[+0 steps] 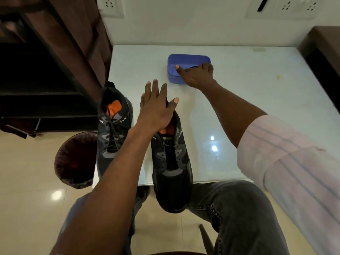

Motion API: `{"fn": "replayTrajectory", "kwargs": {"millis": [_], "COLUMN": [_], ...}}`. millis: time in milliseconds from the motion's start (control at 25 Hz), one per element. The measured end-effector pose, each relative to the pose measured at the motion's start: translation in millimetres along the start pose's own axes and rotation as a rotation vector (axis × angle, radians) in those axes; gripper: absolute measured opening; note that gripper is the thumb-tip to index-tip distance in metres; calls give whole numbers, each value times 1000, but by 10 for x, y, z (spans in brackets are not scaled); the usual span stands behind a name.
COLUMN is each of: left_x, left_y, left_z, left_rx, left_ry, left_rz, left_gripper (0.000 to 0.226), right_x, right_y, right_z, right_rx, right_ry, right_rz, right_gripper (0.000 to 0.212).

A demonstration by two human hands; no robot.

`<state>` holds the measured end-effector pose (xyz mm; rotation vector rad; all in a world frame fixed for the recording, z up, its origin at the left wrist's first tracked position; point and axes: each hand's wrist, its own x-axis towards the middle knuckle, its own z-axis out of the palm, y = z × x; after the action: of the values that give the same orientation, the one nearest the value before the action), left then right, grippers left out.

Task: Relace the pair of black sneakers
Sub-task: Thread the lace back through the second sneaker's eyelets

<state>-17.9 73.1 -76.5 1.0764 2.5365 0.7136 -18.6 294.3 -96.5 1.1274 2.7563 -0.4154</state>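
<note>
Sneaker [112,129] tongue label: "OLYMPI", blurred.

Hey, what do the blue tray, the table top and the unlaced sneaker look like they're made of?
Blue tray: likely molded plastic, with uniform colour, rounded corners and a soft sheen.
Table top: glossy, perhaps glass or laminate; it mirrors ceiling lights.
Unlaced sneaker: apparently black knit or mesh fabric with smoother grey overlays and an orange lining; exact fabric is unclear.
</note>
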Motion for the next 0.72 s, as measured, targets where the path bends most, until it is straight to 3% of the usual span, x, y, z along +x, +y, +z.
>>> {"fn": "replayTrajectory", "kwargs": {"millis": [120, 320, 480, 600, 720], "left_x": [9, 9, -66, -319, -746], "left_y": [22, 47, 39, 95, 143], "left_z": [28, 5, -74, -144, -210], "left_rx": [-11, -74, -215, -332, -460], "left_ry": [13, 90, 228, 337, 398], "left_rz": [-5, 5, -1, 24, 53], "left_gripper": [65, 63, 55, 45, 37], "right_x": [151, 197, -184, -892, -1795], "right_y": [-20, 34, 75, 56, 39], "right_z": [20, 17, -118, -257, -336], "right_rx": [95, 50, 266, 534, 726], "right_ry": [-51, -59, 270, 306, 274], "right_rz": [77, 82, -112, -217, -262], "right_gripper": [88, 82, 51, 26, 18]}}
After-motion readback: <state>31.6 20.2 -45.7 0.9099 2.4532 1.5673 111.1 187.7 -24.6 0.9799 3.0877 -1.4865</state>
